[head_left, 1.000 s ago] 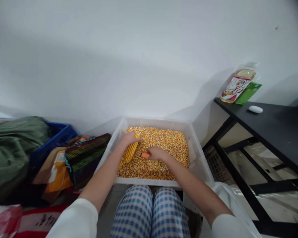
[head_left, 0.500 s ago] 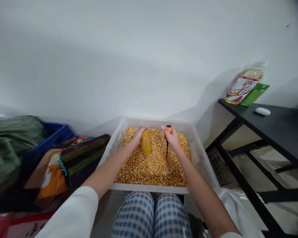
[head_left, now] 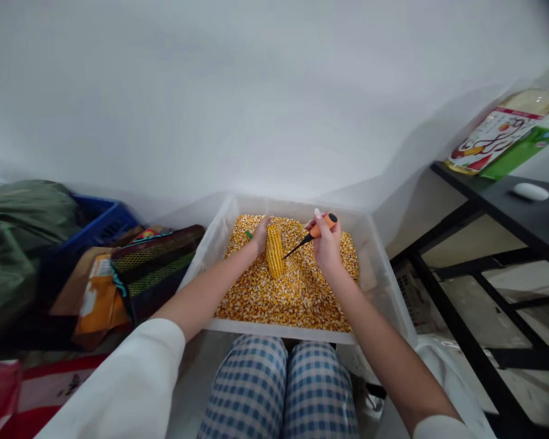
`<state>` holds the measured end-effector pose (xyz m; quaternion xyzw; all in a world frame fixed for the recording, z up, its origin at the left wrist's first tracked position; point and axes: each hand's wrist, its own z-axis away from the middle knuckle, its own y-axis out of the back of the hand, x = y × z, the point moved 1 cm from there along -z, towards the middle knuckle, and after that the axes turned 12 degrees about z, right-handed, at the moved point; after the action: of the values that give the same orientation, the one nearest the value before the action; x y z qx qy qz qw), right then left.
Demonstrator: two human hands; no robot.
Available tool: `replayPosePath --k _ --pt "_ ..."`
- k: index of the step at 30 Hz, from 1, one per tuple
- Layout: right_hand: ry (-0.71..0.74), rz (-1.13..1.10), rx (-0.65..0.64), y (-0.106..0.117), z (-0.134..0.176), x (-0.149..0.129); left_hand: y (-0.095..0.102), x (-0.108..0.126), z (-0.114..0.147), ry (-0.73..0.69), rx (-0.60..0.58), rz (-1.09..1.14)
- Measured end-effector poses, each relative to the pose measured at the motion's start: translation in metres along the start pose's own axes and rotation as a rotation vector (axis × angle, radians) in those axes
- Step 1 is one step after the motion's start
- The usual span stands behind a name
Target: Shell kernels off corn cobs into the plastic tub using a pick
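A yellow corn cob (head_left: 275, 252) with its kernels on stands over a bed of loose corn kernels (head_left: 256, 303). My left hand (head_left: 261, 234) is closed on its left side. In my right hand (head_left: 327, 244) is a screwdriver (head_left: 320, 227) with an orange and black handle, gripped near the handle. Its dark, thin shaft slants down to the left, the tip at the right side of the cob; whether it touches cannot be made out. The kernels fill a translucent plastic bin (head_left: 283, 331) in front of my knees.
On the right, a black table (head_left: 535, 216) carries a bottle (head_left: 494, 134), a green carton (head_left: 521, 152) and a white oval object (head_left: 531, 192). To the left are a blue crate (head_left: 107, 222), a mesh bag (head_left: 158, 268) and an opened cardboard box (head_left: 100, 299). A white wall rises behind the bin.
The screwdriver has swung from pointing down to slanting left, its tip now beside the cob. The cob has turned more upright in my left hand. The view has shifted slightly.
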<state>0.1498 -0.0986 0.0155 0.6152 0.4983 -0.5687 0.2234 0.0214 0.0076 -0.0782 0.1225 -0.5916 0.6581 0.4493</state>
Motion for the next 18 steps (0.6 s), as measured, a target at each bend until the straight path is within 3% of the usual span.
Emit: replayPosePath --k 5,12,18 --pt "0.008 0.033 0.036 -0.004 0.007 -0.006 0.003 -0.001 -0.001 -0.008 -0.089 -0.004" --pt "0.008 0.063 -0.144 -0.005 0.009 -0.01 0.0 0.001 0.003 0.019 -0.094 -0.015" --pt "0.063 0.086 -0.061 -0.004 0.011 -0.012 0.011 0.0 -0.006 0.027 -0.108 0.005"
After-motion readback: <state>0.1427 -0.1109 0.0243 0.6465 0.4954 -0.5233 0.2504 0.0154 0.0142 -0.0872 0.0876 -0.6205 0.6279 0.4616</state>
